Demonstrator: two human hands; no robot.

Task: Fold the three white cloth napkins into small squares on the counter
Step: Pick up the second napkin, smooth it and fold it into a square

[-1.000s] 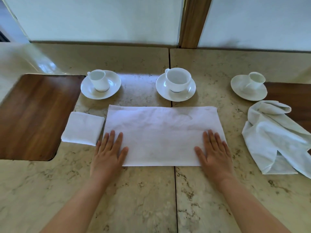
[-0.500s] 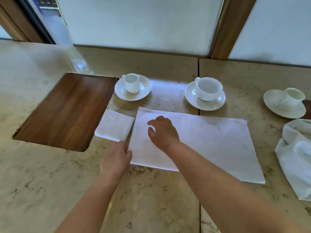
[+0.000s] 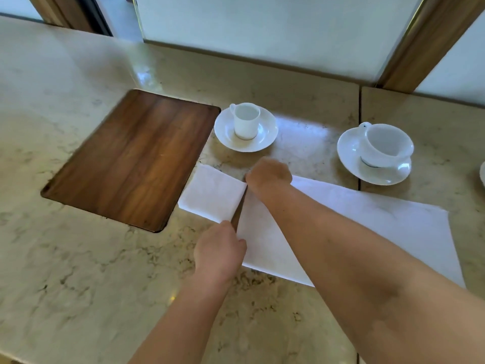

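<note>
On the tabletop, head view: the one camera looks down at both hands working the left short edge of a flat napkin.
Tabletop (image 3: pixel 78 258): polished, veined beige stone with a seam; a dark wooden inset (image 3: pixel 131 158) lies at the left.
Half-folded napkin (image 3: pixel 367 227): a white, thin, matte rectangle lying flat, faintly creased.
Finished square (image 3: pixel 212 195): white and thicker, just beside the flat napkin's left edge, a narrow gap between them.
Third napkin: out of view.
Left hand (image 3: pixel 219 249): fingers curled at the near left corner, apparently pinching it; the grip itself is hidden.
Right hand (image 3: pixel 269 173): reaches across to the far left corner, fingers curled under; whether it has cloth I cannot tell.
Step, as I judge it: lifting the left edge to carry it rightwards.
Doing it well: raise both corners together, keep the edge taut, match corners before pressing the crease, avoid dragging the finished square.
Cups and saucers (image 3: pixel 246 127) (image 3: pixel 375 153): glossy white china beyond the cloth.
</note>
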